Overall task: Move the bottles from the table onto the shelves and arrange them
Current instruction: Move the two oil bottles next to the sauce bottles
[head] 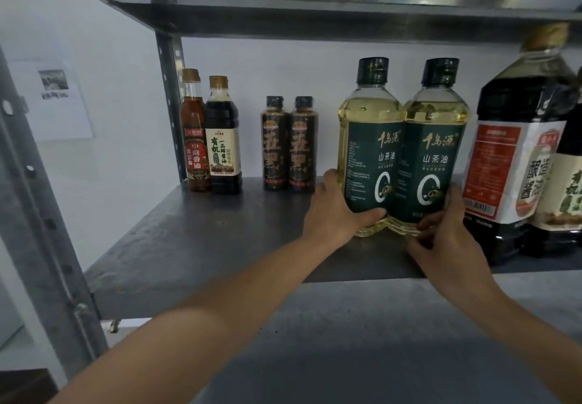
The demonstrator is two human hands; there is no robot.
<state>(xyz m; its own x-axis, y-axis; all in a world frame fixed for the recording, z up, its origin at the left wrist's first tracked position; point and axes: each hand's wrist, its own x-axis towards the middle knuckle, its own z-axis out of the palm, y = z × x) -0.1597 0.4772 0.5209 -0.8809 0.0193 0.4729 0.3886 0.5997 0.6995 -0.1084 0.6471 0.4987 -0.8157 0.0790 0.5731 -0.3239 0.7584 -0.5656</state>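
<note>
Both hands are on the shelf (pixel 195 246) now. The left hand (pixel 333 211) grips the left oil bottle (pixel 368 139) low down, thumb laid across the front of the green label and fingers wrapped round its far side. The right hand (pixel 447 240) holds the right oil bottle (pixel 436 145) at its lower right side, fingers curled in against the base and label. The two oil bottles stand upright, pressed side by side and touching, yellow oil showing above matching green labels, dark caps on top.

Left of the oil bottles, a little apart, two small dark bottles (pixel 288 145) stand as a close pair near the back wall. Further left of the oil bottles, by the metal post (pixel 171 104), sits a dark sauce bottle (pixel 222 139) with a cream label, and touching it on its far side a reddish bottle (pixel 194 132) with a red label. Just right of the oil bottles stands a big dark jug (pixel 516 151) with a red and white label, and beyond that another dark bottle (pixel 567 183), cut off by the frame edge. Above the oil bottles runs the upper shelf (pixel 315 0). Far left of them, a sheet of paper (pixel 53 98) hangs on the wall.
</note>
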